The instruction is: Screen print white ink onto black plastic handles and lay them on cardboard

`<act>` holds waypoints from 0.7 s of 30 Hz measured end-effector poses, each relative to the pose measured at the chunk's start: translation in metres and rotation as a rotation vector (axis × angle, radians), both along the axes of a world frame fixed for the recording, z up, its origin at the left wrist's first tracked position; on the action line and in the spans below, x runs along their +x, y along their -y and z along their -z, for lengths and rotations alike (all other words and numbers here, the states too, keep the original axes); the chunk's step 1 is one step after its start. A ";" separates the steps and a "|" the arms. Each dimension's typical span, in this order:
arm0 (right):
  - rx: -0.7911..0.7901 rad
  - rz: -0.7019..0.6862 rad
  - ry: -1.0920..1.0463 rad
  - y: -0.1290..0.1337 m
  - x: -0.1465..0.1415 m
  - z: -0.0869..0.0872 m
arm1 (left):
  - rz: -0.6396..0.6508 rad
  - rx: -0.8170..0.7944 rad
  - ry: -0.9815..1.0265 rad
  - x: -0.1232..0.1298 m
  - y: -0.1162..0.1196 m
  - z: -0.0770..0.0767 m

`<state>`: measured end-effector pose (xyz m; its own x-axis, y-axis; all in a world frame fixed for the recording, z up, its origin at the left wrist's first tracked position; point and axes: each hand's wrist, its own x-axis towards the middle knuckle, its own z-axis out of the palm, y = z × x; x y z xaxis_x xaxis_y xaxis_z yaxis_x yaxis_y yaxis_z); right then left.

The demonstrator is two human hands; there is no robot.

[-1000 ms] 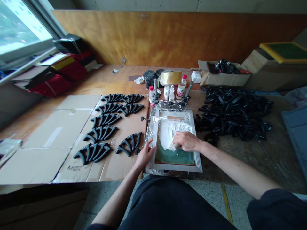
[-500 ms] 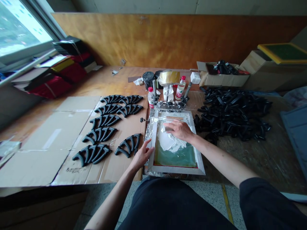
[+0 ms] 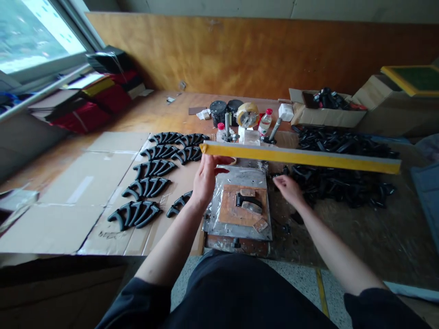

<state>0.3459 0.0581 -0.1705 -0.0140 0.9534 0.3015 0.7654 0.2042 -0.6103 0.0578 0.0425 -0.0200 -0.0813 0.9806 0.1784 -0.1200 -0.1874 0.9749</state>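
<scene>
A black curved part (image 3: 250,199) lies on the wooden board (image 3: 228,212) in the middle of the base plate (image 3: 240,231), exposed. Half a second ago the screen frame (image 3: 302,156) lay flat over this plate; now it is tipped up, its yellow-edged side hanging above the plate's far end and reaching out past its right. That appears to leave the part free to be reached, though any mark on it is too small to tell. Above the plate's far left corner, the left hand (image 3: 205,179) is partly open, fingers at the frame's left end; whether it grips or only props is unclear. The right hand (image 3: 290,188), previously on the screen, is just right of the plate, loosely curled; whether it holds anything I cannot tell. Farther right of the plate is a heap of black parts (image 3: 346,187); to its left, similar parts (image 3: 135,214) stand in fanned groups on cardboard (image 3: 65,228) over the counter (image 3: 154,109).
</scene>
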 end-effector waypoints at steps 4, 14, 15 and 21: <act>-0.137 -0.199 0.282 0.034 -0.062 0.028 | -0.065 -0.077 0.055 0.012 0.010 0.028; -0.023 -0.411 0.331 0.073 -0.170 -0.023 | 0.100 -0.739 0.345 0.012 0.103 0.124; 0.015 -0.489 0.320 0.076 -0.185 -0.025 | 0.005 -0.752 0.355 0.000 0.102 0.127; -0.023 -0.751 0.180 0.049 -0.248 -0.006 | -0.399 -0.805 -0.075 -0.117 0.108 0.171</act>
